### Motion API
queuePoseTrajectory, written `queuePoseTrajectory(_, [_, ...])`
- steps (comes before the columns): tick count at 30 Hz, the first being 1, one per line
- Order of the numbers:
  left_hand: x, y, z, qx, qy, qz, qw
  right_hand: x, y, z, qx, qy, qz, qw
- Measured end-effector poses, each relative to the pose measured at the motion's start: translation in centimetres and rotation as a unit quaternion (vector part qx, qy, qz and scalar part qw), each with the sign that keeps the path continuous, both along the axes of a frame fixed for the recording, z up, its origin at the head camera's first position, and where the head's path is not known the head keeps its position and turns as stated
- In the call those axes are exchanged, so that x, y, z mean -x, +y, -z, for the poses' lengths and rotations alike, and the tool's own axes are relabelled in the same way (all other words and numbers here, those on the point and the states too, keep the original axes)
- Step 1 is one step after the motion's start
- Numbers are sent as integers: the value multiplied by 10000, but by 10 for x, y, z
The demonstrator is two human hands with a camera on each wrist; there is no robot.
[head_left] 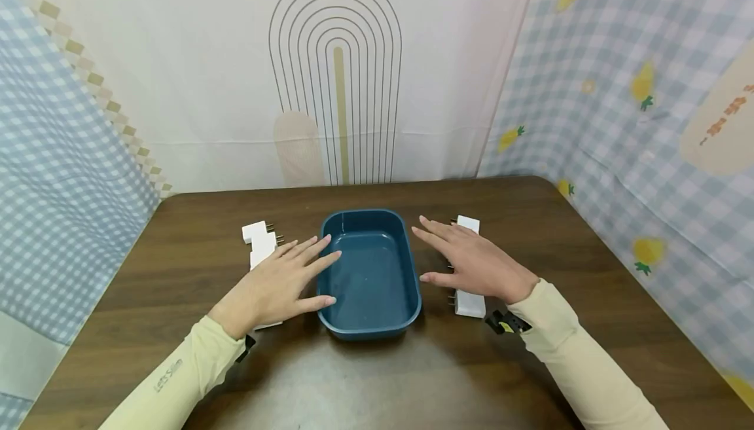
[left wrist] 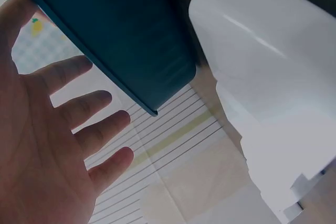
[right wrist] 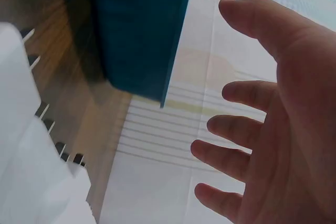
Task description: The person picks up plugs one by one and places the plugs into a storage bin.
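A dark teal rectangular basin (head_left: pixel 370 334) stands in the middle of the table, its inside bare. To its left lies a row of white plug adapters (head_left: pixel 254 232) with metal prongs facing the basin, partly hidden under my left hand (head_left: pixel 273 289). That hand hovers palm down with fingers spread, fingertips over the basin's left rim; whether they touch it I cannot tell. On the other side, my right hand (head_left: pixel 474 263) is held with spread fingers over a second row of white plug adapters (head_left: pixel 469 304), apart from the basin. Neither hand holds anything.
Everything stands on a dark brown wooden table (head_left: pixel 377 384). A white cloth with an arch pattern (head_left: pixel 336 89) hangs behind it. Blue checked cloths (head_left: pixel 618 155) hang at both sides.
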State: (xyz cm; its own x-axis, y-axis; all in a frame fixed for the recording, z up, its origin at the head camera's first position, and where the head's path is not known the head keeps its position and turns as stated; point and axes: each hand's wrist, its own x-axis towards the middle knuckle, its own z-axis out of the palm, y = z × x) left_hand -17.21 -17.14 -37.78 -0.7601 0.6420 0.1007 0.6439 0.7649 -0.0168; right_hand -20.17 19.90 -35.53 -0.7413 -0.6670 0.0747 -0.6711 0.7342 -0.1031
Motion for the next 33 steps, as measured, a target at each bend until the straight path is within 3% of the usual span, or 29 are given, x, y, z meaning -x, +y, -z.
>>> queuePoseTrajectory(9, [1, 1, 2, 13, -15, -53, 10000, 10, 12, 3, 79, -331, 335, 9989])
queuePoseTrajectory(14, [1, 1, 3, -41, -60, -74, 9999, 11, 14, 2, -37, -492, 325, 9983])
queuePoseTrajectory(21, [0, -1, 5, -18, -155, -116, 9998, 8, 12, -3, -328, -1251, 315, 9911])
queuePoseTrajectory(33, [1, 2, 6, -80, -126, -211, 9997, -1, 9, -2, -695, -1732, 484, 9812])
